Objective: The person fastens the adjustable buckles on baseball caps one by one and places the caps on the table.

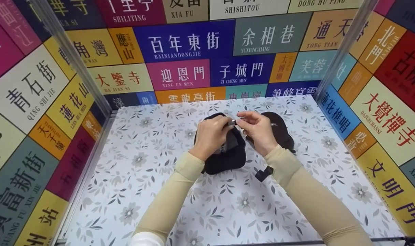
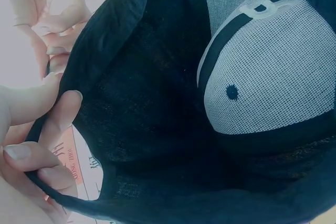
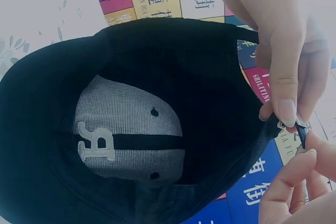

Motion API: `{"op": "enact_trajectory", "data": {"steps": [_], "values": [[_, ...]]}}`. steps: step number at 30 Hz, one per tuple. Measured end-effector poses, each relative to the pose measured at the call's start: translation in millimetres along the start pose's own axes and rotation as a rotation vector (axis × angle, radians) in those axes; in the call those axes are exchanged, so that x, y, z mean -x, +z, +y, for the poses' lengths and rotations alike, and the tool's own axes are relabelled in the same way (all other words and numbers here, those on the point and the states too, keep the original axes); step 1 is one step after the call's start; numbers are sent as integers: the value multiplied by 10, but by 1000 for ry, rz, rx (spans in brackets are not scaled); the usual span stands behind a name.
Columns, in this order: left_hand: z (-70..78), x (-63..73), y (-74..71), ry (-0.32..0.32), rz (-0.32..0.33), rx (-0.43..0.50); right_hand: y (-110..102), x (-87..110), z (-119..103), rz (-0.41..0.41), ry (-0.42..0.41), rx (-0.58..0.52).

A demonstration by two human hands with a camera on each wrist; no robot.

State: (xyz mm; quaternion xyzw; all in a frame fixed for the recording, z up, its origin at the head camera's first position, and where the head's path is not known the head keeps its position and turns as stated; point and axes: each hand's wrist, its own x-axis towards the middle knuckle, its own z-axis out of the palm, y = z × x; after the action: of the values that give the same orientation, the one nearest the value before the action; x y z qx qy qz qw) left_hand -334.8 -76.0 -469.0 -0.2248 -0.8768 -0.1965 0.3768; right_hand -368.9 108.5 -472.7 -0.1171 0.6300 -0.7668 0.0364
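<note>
A black baseball cap (image 1: pixel 226 164) lies upturned, its brim towards me and its back opening facing away. The right wrist view looks into it, showing a whitish mesh-like front lining (image 3: pixel 131 124) and the reversed stitching of a letter. My left hand (image 1: pixel 210 135) grips the back strap, thumb and finger at a small metal buckle (image 3: pixel 286 124). Opposite it, my right hand (image 1: pixel 258 130) pinches the dark strap end (image 3: pixel 301 136) close to the buckle. Behind my right hand is a second cap (image 1: pixel 281 131), dark brown with small light lettering, partly hidden by that hand.
Both caps are on a table (image 1: pixel 152 191) with a grey leaf and flower print. Panels with coloured street-name blocks (image 1: pixel 187 41) stand at the back and both sides, joined by clear corner strips (image 1: pixel 344 48). A black device (image 1: pixel 264 173) hangs at my right wrist.
</note>
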Motion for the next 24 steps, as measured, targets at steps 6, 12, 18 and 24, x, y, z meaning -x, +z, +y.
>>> {"op": "enact_trajectory", "data": {"steps": [6,12,18,24], "values": [[12,6,-19,5,4,-8,18,-2,19,-14,28,-18],[34,4,-36,22,14,-14,56,23,5,-52,28,-7],[42,8,-36,24,12,-50,69,26,3,-64,-19,-13],[47,31,-28,26,1,-71,62,30,47,-55,-52,37]]}}
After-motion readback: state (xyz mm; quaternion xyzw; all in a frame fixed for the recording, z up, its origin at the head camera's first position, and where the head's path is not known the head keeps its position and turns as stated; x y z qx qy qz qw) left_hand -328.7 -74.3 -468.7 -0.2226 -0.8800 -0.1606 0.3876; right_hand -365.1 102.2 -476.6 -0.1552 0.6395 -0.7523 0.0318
